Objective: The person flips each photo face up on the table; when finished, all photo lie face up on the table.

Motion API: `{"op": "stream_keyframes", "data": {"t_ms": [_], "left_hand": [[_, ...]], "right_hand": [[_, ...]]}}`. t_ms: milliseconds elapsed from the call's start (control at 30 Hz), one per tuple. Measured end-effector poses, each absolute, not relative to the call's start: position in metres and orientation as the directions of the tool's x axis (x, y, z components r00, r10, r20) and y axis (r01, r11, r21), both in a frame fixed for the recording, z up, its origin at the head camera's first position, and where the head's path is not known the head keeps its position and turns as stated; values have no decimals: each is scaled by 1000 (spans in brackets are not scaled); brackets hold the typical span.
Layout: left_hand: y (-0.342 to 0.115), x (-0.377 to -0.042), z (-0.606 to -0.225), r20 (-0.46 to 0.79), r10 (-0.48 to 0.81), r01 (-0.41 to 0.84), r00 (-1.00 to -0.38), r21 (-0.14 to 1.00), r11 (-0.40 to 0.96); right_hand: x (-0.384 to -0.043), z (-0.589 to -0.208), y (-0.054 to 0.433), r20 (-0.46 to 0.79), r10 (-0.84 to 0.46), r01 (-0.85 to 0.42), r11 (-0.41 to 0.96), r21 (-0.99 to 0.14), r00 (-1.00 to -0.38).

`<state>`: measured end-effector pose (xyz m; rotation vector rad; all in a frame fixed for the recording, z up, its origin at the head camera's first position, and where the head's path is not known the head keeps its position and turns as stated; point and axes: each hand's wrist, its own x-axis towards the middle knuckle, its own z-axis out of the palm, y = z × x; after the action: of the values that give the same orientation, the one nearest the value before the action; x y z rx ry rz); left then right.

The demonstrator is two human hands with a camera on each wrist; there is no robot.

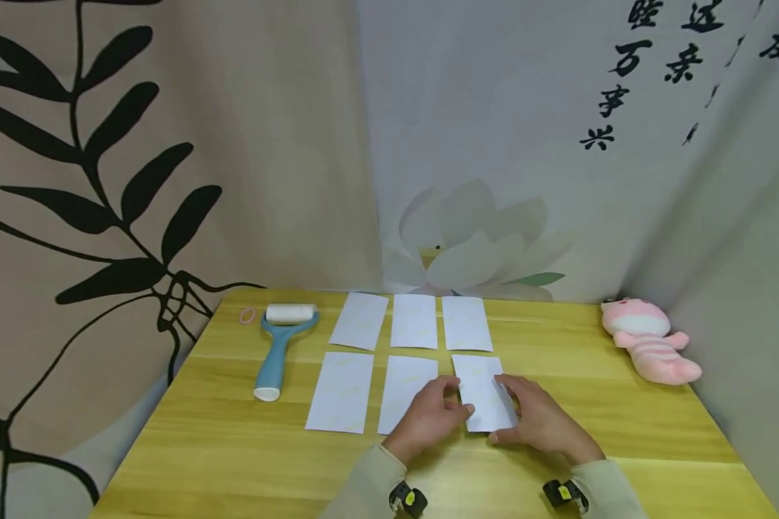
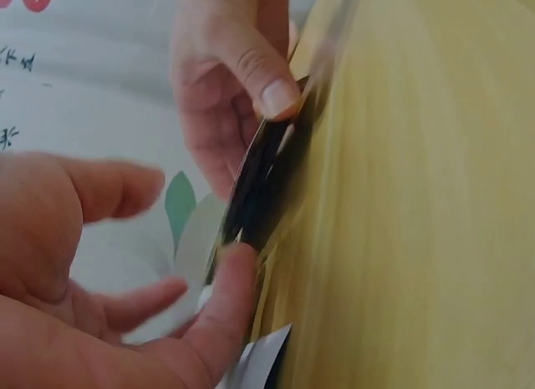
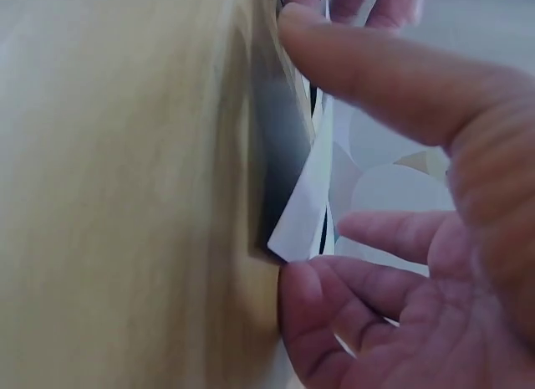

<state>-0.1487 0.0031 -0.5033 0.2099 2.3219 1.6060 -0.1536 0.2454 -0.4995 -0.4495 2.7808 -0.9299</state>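
White card point(image 1: 483, 389) — touched by the left hand point(image 1: 430, 418), fingers apart; held by the right hand point(image 1: 545, 422) — backdrop lettering point(image 1: 613, 101) reads 万事兴.

Head view's decently bright, soft even light, faint shadows on the wooden table point(image 1: 188, 447) below the left hand point(image 1: 430, 418) and right hand point(image 1: 545, 420), plus a mild sheen on the grain. The white card point(image 1: 483, 393) there reads so pale its markings nearly vanish. Wrist views are way mushier: wood smears out, skin goes soft, and there's a dark patch by the card, shadow or underside, can't tell.
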Motion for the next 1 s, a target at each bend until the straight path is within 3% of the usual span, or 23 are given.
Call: {"op": "stream_keyframes", "data": {"t_ms": [333, 767, 1000], "left_hand": [[20, -147, -517, -235, 239, -245, -942, 969, -11], [22, -152, -521, -257, 270, -295, -928, 949, -111], [15, -153, -514, -235, 307, -289, -922, 946, -144]], "right_hand": [[-153, -501, 246, -80, -336, -222, 763, -607, -938], [-151, -491, 246, -85, -312, -177, 720, -671, -946], [-156, -484, 235, 10, -234, -163, 644, -748, -972]]}}
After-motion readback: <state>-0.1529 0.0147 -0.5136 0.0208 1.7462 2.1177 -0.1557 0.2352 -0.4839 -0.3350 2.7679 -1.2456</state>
